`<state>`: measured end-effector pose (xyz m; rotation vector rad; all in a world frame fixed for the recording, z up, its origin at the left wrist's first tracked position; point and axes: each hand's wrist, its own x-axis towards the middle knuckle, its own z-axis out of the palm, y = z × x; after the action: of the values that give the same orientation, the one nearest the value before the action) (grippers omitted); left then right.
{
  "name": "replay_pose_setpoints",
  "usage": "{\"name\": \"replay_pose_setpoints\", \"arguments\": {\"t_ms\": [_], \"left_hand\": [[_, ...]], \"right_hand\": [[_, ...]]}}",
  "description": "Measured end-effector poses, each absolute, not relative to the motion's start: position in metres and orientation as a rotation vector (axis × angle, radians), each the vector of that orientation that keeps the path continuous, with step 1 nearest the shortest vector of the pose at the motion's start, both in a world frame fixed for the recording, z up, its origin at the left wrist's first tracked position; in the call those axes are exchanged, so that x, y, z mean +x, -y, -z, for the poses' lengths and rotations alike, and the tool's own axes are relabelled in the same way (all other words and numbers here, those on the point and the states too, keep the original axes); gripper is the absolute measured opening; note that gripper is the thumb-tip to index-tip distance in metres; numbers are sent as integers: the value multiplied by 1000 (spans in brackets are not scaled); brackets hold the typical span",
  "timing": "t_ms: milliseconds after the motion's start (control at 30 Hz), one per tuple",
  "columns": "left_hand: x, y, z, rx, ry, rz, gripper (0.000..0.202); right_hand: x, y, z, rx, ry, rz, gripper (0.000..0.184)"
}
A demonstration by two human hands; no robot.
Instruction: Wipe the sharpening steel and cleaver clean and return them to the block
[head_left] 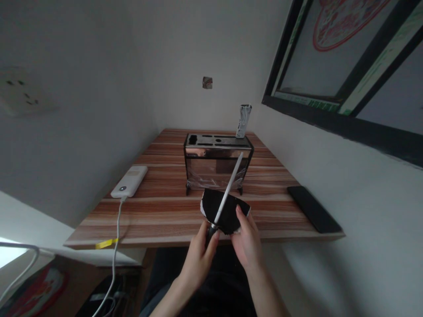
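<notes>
My left hand (201,251) is closed round the black handle of a knife (228,188). Its long, narrow, pale blade points up and away, slanting to the right, across the front of a black sheet (211,203). The sheet looks like card, with a ragged white edge at its left. My right hand (247,240) pinches the sheet at its right side, thumb on top; its other fingers are mostly hidden beneath. Beyond the blade tip stands a metal-topped knife block (214,152) with slots and clear, plastic-wrapped sides. A silvery wrapped handle (243,121) sticks up from its right end.
A striped wooden table (165,211) fits between the walls. On its left lies a white power bank (130,181) with a white cable (116,246) running off the front edge beside yellow tape (106,243). A black phone (313,209) lies at the right.
</notes>
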<state>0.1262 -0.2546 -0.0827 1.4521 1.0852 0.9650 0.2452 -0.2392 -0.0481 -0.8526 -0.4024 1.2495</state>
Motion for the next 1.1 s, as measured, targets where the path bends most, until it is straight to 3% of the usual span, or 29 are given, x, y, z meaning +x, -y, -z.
{"name": "replay_pose_setpoints", "arguments": {"t_ms": [200,333,467,700,967,1100], "left_hand": [[126,255,89,1425,-1088,-978,42],[123,255,86,1551,-1118,-1029,36],[122,256,77,1619,-1115,-969,32],[121,256,76,1661,-1057,-962,40],[119,254,82,1707,-1144,-887,35],[119,253,79,1798,-1193,-787,31]], "right_hand": [[254,239,42,-725,460,-1445,50],[260,238,51,-762,478,-1458,37],[257,239,56,-786,566,-1462,42],[248,244,52,-774,775,-1508,24],[252,247,55,-959,962,-1302,36],[253,245,58,-1007,911,-1263,31]]}}
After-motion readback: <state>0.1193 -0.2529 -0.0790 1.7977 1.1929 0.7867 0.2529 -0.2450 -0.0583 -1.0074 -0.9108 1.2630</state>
